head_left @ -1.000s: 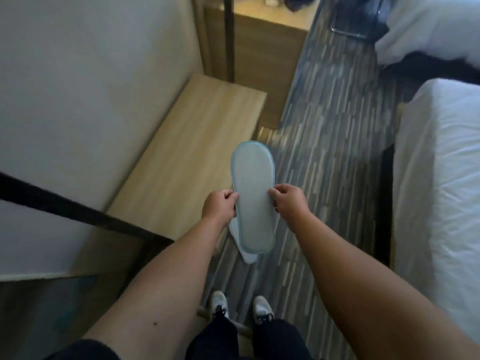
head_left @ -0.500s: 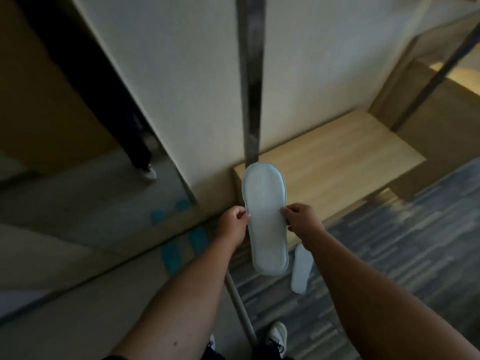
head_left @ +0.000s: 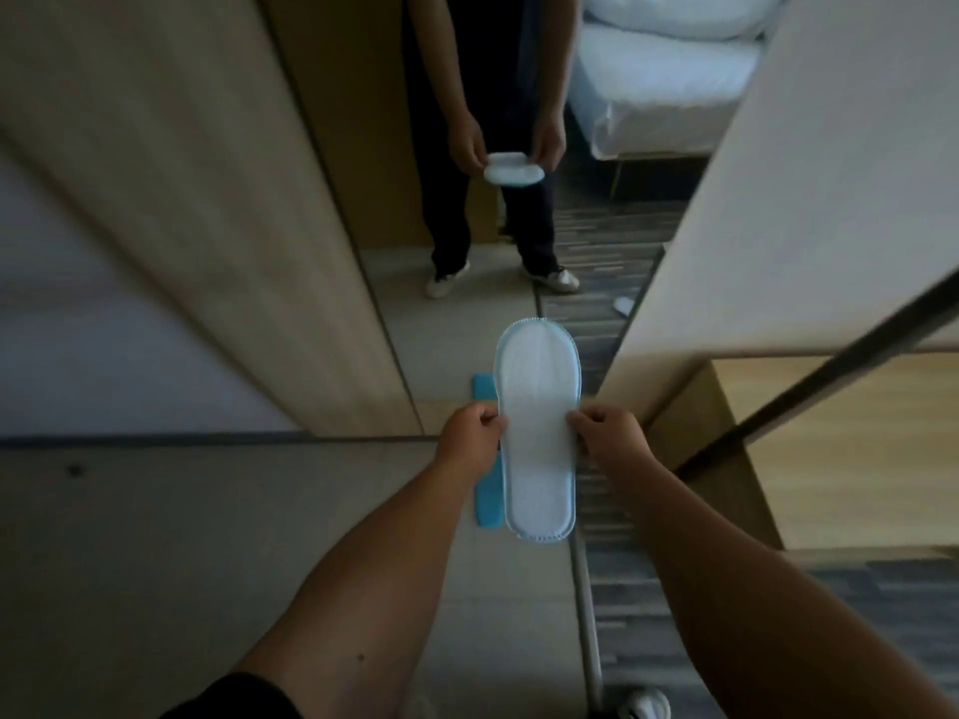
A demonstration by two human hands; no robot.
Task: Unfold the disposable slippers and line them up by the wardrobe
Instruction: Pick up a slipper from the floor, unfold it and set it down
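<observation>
I hold one flat white disposable slipper with a light blue stitched edge in front of me, its sole side towards me and its toe pointing away. My left hand pinches its left edge at mid-length and my right hand pinches its right edge. A mirror panel straight ahead reflects me holding the slipper. In the mirror a second white slipper shows as a small shape on the carpet.
A blue strip lies on the floor below the held slipper. A low wooden bench stands at the right beside a dark metal post. Striped grey carpet runs under me. A white bed appears in the mirror.
My view has swung left from the bench and bed to the mirror panel. Both hands keep the same pinch on the slipper. The second slipper on the carpet has left direct view.
</observation>
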